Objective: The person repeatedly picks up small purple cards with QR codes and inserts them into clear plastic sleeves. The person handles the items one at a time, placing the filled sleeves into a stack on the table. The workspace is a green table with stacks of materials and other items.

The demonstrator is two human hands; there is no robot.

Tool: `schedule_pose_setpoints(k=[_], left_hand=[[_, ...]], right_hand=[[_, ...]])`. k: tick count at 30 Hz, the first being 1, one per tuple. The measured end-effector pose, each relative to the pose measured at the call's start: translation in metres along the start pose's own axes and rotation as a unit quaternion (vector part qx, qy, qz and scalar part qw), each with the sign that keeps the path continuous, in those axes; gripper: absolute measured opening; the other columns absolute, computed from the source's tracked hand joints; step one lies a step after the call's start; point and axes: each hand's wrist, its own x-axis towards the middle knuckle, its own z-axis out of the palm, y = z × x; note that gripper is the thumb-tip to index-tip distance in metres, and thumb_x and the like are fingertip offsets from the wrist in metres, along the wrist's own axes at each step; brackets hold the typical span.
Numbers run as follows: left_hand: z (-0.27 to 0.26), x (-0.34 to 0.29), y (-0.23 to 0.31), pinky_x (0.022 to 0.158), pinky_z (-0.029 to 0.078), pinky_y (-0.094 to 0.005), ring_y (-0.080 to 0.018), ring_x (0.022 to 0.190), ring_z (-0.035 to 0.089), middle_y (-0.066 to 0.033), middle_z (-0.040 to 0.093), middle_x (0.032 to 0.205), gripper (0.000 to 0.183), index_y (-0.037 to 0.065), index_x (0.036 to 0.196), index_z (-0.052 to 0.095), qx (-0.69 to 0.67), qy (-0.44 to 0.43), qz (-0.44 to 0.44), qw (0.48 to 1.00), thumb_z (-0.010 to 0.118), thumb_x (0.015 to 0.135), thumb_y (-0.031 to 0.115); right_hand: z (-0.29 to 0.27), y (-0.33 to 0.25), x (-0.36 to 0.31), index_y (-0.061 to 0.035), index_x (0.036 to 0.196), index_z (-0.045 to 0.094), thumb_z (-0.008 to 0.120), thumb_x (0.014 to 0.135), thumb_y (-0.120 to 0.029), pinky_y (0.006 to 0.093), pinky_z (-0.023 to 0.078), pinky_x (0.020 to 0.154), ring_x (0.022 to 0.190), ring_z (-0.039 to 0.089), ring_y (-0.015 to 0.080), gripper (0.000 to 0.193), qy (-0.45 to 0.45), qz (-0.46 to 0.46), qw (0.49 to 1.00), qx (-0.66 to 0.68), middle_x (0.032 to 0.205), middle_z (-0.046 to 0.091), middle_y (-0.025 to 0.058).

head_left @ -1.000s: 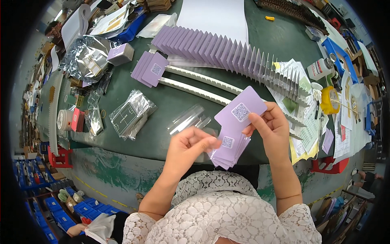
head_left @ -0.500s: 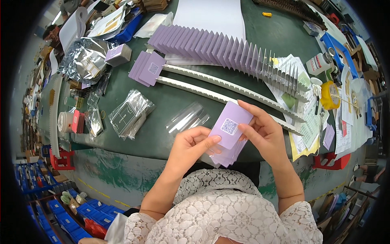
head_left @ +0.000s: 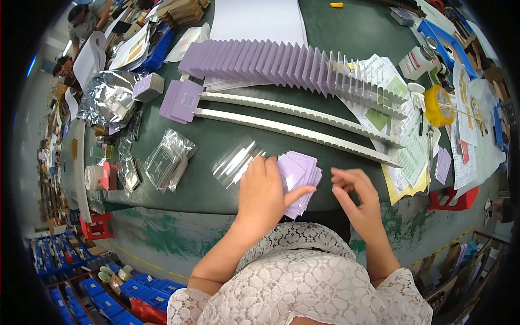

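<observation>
My left hand (head_left: 261,189) lies palm down over the near edge of the green table, thumb stretched to the right. Its fingertips reach between some clear plastic sleeves (head_left: 234,162) and a loose pile of purple cards (head_left: 304,179); the thumb lies over the pile. What is under the palm is hidden. Right of the pile, my right hand (head_left: 358,203) is apart from it, fingers loosely bent and holding nothing. Beyond, a few purple cards (head_left: 180,101) overlap at the left end of two white notched strips (head_left: 292,130). Behind them stands a long row of purple cards (head_left: 254,60).
Left on the green table (head_left: 216,201) are a bagged bundle (head_left: 169,160), a card stack (head_left: 148,88) and a silvery plastic bag (head_left: 111,97). To the right are printed papers (head_left: 409,157), yellow tape (head_left: 437,105) and a white bottle (head_left: 417,62). Another person (head_left: 89,19) is far left.
Both hands held one purple card above the pile; they have let it go. My left hand has turned palm down, and my right hand has drawn away. The whole view has shifted slightly.
</observation>
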Motion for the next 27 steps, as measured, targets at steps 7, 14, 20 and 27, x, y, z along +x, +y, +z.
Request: schedule_pose_setpoints(k=[7, 14, 20, 27], left_hand=[[0.003, -0.003, 0.032, 0.079, 0.042, -0.0379, -0.0321, 0.094, 0.049, -0.0179, 0.048, 0.1, 0.078, -0.011, 0.117, 0.045, 0.042, -0.084, 0.004, 0.996, 0.084, 0.062, 0.029], [-0.009, -0.005, 0.011, 0.087, 0.041, -0.0391, -0.0326, 0.1, 0.048, -0.0166, 0.047, 0.106, 0.072, -0.005, 0.119, 0.046, -0.042, -0.172, 0.149, 0.973, 0.081, 0.06, 0.017], [-0.007, -0.024, -0.013, 0.089, 0.04, -0.0396, -0.0326, 0.107, 0.048, -0.0167, 0.048, 0.116, 0.069, -0.002, 0.122, 0.045, -0.134, -0.167, 0.253, 0.943, 0.077, 0.063, 0.014], [-0.006, -0.02, -0.034, 0.1, 0.037, -0.0421, -0.0346, 0.116, 0.046, -0.0165, 0.049, 0.124, 0.085, 0.002, 0.134, 0.036, -0.345, -0.179, 0.162, 0.907, 0.082, 0.064, 0.02]], right_hand=[[-0.005, 0.022, -0.057, 0.0016, 0.106, 0.065, 0.058, 0.092, -0.006, 0.0259, 0.05, 0.076, 0.09, 0.061, 0.0124, 0.017, -0.136, 0.189, 0.96, 0.158, 0.099, 0.062, 0.0073], [0.028, 0.045, -0.063, 0.0042, 0.127, 0.049, 0.06, 0.092, -0.012, 0.0314, 0.047, 0.091, 0.105, 0.059, 0.0174, 0.04, -0.176, 0.304, 0.872, 0.342, 0.118, 0.059, 0.0109], [0.044, 0.025, -0.058, 0.0042, 0.129, 0.045, 0.061, 0.091, -0.012, 0.0313, 0.045, 0.093, 0.109, 0.056, 0.0189, 0.044, -0.171, 0.34, 0.795, 0.472, 0.122, 0.055, 0.0109], [0.043, -0.011, -0.025, 0.0018, 0.12, 0.051, 0.081, 0.072, -0.019, 0.0343, 0.044, 0.09, 0.11, 0.053, 0.0253, 0.061, -0.125, 0.015, 0.992, -0.004, 0.124, 0.047, 0.0176]])
